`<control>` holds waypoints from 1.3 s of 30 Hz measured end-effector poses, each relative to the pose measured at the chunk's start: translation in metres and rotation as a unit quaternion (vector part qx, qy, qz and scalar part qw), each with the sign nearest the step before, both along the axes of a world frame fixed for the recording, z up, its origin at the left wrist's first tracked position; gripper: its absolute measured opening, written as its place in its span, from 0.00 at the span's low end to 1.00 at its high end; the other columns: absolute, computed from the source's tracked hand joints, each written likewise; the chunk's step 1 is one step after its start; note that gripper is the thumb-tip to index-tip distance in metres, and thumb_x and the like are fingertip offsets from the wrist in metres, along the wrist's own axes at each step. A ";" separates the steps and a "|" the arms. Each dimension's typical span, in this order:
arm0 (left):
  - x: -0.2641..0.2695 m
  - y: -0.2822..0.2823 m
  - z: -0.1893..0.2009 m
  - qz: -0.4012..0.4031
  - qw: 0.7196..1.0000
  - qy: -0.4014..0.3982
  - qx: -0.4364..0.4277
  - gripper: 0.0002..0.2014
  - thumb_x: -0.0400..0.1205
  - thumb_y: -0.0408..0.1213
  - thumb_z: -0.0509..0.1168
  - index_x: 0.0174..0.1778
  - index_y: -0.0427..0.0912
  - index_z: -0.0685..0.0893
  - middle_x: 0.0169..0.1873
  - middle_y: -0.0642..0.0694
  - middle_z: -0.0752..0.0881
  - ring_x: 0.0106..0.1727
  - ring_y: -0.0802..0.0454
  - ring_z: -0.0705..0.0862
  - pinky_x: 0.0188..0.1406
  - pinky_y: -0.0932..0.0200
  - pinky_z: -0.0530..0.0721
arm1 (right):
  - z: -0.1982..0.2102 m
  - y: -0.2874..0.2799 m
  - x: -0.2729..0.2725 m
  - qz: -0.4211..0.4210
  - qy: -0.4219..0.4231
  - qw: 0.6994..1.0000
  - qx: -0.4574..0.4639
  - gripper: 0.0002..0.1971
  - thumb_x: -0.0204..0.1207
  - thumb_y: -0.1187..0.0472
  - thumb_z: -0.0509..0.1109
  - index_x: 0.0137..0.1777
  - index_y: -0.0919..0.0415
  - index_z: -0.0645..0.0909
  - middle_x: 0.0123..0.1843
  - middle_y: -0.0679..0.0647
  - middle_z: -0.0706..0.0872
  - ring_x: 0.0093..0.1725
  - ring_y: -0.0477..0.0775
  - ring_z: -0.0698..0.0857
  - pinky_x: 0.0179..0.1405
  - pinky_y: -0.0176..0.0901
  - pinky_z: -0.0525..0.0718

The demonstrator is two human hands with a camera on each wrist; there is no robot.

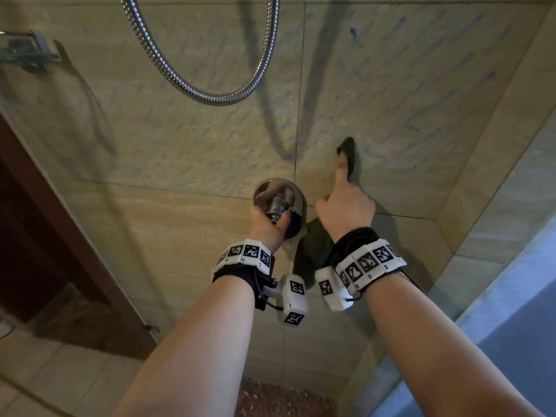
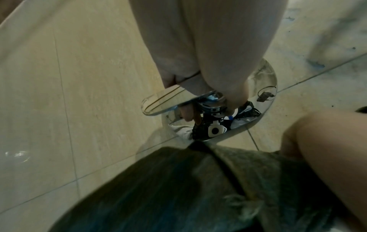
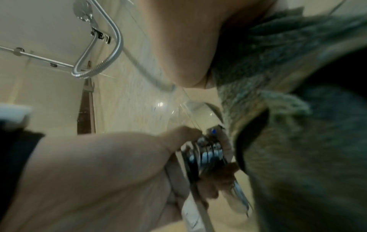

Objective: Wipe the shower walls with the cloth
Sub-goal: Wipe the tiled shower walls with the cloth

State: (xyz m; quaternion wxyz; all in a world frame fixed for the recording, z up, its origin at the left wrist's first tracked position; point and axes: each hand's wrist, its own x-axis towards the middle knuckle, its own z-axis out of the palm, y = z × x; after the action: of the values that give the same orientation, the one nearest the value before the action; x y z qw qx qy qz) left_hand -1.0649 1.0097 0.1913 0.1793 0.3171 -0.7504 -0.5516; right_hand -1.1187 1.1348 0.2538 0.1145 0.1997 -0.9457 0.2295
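The shower wall (image 1: 192, 139) is beige tile streaked with blue marks. My right hand (image 1: 340, 188) holds a dark grey-green cloth (image 1: 349, 152) against the wall, right of the valve. Its index finger points up along the cloth and the other fingers are curled. More of the cloth (image 1: 313, 248) hangs below that hand; it fills the lower left wrist view (image 2: 198, 188) and the right of the right wrist view (image 3: 298, 141). My left hand (image 1: 272, 216) grips the chrome valve handle (image 1: 278, 204), seen close in the left wrist view (image 2: 163, 102).
A chrome shower hose (image 1: 210, 97) loops above the valve. A round chrome plate (image 1: 264, 188) backs the handle. A metal bracket (image 1: 27, 52) and a dark wooden frame (image 1: 45, 221) are at the left. A tiled ledge (image 1: 496, 206) runs along the right. A speckled mat (image 1: 279, 398) lies below.
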 end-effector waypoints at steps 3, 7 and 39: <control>0.000 0.000 0.000 0.001 1.000 0.001 -0.019 0.25 0.83 0.44 0.65 0.68 0.37 0.62 0.63 0.34 0.79 0.59 0.34 0.82 0.54 0.41 0.83 | 0.000 0.007 -0.002 -0.034 0.003 0.999 -0.012 0.45 0.78 0.56 0.63 0.84 0.56 0.34 0.44 0.57 0.80 0.39 0.58 0.78 0.38 0.47 0.74; 0.000 -0.001 0.000 0.003 0.999 0.005 -0.032 0.24 0.83 0.45 0.65 0.66 0.36 0.63 0.61 0.33 0.79 0.57 0.35 0.82 0.53 0.43 0.83 | -0.018 0.004 0.005 -0.037 -0.035 0.999 -0.018 0.46 0.78 0.57 0.63 0.83 0.61 0.32 0.51 0.59 0.85 0.45 0.61 0.85 0.40 0.48 0.78; 0.005 0.005 0.007 0.001 1.000 0.015 -0.023 0.22 0.84 0.43 0.64 0.66 0.36 0.63 0.61 0.35 0.78 0.58 0.37 0.81 0.51 0.45 0.81 | -0.019 0.021 -0.002 -0.080 -0.042 0.996 -0.027 0.47 0.77 0.59 0.63 0.83 0.61 0.31 0.40 0.55 0.77 0.36 0.57 0.77 0.36 0.47 0.74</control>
State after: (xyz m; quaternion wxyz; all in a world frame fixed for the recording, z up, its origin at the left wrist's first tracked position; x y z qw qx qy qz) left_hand -1.0603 1.0147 0.1982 0.1982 0.3058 -0.7598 -0.5384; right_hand -1.1206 1.1558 0.2351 0.0985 0.1103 -0.9560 0.2532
